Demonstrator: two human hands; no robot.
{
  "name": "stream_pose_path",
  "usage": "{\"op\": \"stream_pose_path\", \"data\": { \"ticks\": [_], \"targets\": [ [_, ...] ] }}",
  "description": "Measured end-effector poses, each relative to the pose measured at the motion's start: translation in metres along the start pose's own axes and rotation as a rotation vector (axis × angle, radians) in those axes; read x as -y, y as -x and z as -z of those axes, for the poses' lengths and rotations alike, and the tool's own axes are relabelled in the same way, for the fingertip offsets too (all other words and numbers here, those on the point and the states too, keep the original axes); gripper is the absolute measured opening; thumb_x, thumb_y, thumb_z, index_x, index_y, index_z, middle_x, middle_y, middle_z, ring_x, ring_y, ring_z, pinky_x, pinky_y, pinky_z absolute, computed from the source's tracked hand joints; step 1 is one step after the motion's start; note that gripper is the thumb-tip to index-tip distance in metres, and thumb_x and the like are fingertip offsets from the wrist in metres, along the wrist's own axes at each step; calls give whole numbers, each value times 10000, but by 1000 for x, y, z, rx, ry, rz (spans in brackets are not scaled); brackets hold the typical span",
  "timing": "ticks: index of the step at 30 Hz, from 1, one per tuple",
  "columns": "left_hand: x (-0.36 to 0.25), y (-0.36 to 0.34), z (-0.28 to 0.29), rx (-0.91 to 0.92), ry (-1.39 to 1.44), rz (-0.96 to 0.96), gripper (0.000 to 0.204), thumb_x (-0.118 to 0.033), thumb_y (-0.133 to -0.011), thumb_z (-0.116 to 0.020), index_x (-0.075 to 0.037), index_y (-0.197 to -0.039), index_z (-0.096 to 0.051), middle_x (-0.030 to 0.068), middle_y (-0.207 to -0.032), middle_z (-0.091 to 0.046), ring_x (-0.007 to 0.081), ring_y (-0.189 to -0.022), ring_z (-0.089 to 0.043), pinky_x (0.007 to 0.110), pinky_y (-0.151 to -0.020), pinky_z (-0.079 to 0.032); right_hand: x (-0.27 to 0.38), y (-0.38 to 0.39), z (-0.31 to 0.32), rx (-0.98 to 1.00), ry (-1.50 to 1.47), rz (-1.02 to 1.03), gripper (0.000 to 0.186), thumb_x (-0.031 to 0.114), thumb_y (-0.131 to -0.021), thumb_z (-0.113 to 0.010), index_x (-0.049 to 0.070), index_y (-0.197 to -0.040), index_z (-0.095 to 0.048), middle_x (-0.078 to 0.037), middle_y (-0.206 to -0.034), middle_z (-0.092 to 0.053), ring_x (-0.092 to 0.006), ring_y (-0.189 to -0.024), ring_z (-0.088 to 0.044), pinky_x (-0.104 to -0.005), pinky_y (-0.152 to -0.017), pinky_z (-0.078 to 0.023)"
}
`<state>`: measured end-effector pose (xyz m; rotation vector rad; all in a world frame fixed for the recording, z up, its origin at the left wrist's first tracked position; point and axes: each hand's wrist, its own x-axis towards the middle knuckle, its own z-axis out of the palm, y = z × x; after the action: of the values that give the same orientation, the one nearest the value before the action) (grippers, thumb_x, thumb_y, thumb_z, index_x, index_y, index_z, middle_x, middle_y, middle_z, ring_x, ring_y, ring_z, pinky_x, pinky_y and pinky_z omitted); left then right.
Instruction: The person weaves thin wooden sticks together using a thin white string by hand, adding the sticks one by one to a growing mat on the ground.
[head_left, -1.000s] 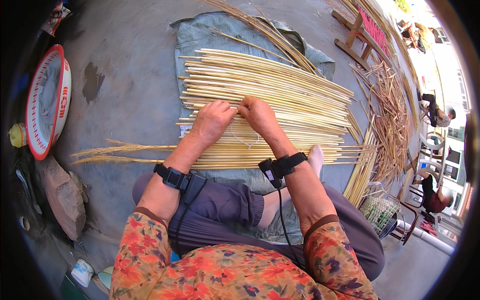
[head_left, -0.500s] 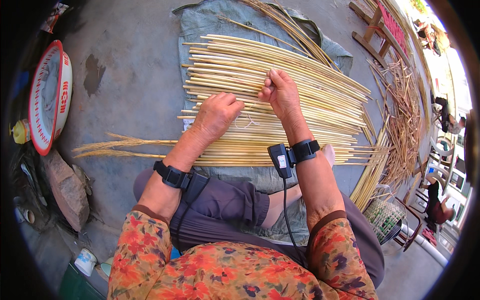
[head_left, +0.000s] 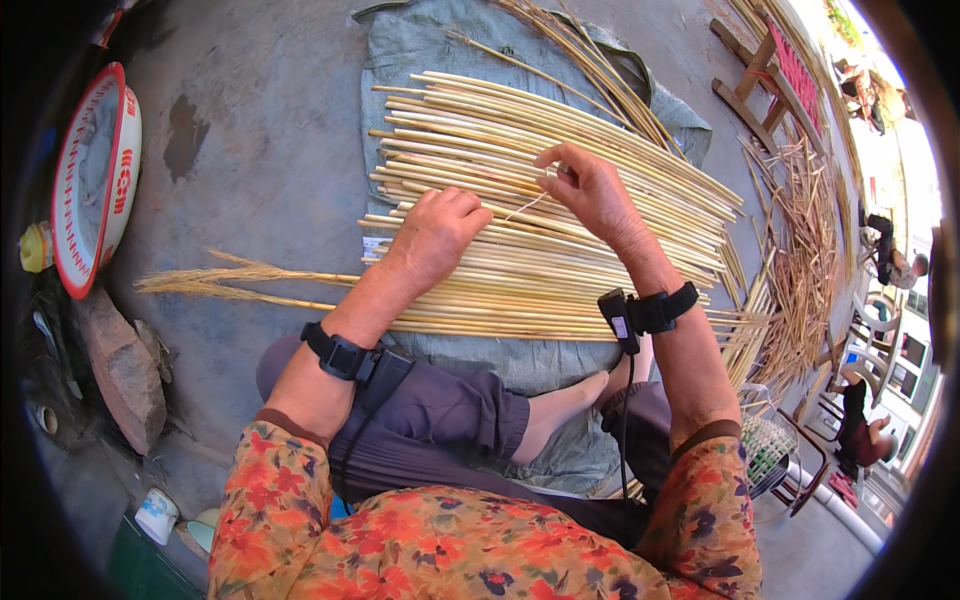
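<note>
Compared with the earlier frame, the right hand [head_left: 597,195] is now a little more to the right, and the white string [head_left: 527,208], which lies there as a loose loop, is now drawn out toward this hand. The left hand remains at almost the same place.

At the far left stands a white basin [head_left: 128,140] with a red rim, and nearer than it lies a rough brown stone [head_left: 122,370]. Next come two feathery heads [head_left: 215,285], straw-coloured, which end the nearest long stems and point to the left.

In the middle, on a grey-green sheet [head_left: 400,45], lie the stalks [head_left: 540,270]. They are thin, smooth and pale yellow, with some browner ones among them, placed side by side in one wide layer; their left ends are uneven. The left hand rests over the left part of this layer, its fingers curled and narrow; I cannot tell if they hold something. The string runs slantwise above the stalks to the right hand, whose bent thumb and forefinger hold it.

On the right is a heap of dry brown straw [head_left: 805,240], with a wooden seat with red webbing [head_left: 765,75] on its far side.
</note>
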<state>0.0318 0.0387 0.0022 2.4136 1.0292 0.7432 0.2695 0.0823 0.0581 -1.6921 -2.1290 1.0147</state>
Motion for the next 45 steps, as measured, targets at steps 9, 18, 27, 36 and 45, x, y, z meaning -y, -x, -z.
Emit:
{"op": "stream_pose_path", "data": {
  "ticks": [9, 18, 27, 36, 45],
  "targets": [
    [-7, 3, -4, -47, -28, 8, 217, -82, -780, -556, -25, -983, -612, 88, -953, -600, 246, -949, -586, 364, -849, -464, -2, 16, -33, -6, 527, 176, 104, 160, -831, -641, 61, -851, -619, -96, -830, -587, -278, -809, -648, -401, -690, -540],
    [-10, 6, -10, -62, -8, 54, 242, -81, -785, -554, -7, -1010, -605, 112, -1023, -607, 278, -995, -582, 390, -893, -453, 7, 18, -20, -39, -1014, -580, 124, 156, -860, -648, 55, -796, -614, -84, -739, -642, -106, -562, -531, -230, -480, -408],
    [-11, 4, -11, -104, -5, 38, 296, -48, -767, -575, 3, -1053, -630, 118, -1045, -619, 286, -981, -592, 383, -872, -467, 10, 4, -74, -312, -1815, -409, 118, 156, -956, -572, 66, -904, -516, -33, -760, -533, -59, -532, -375, -198, -432, -300],
    [-12, 5, -10, 51, -34, 47, 302, -62, -762, -580, 6, -1050, -638, 114, -1046, -634, 268, -997, -591, 381, -902, -453, 4, -15, -80, -476, -1746, -480, 115, 135, -960, -562, 90, -875, -499, -7, -729, -498, -53, -503, -346, -207, -413, -289],
    [-18, 3, -8, -70, -19, 27, 76, -46, -749, -576, -35, -820, -599, 97, -879, -592, 271, -886, -573, 375, -815, -472, 10, 80, -97, -514, -1165, -371, 141, 197, -964, -586, 84, -886, -555, -11, -771, -600, -33, -489, -379, -194, -419, -316]
  ]
}}
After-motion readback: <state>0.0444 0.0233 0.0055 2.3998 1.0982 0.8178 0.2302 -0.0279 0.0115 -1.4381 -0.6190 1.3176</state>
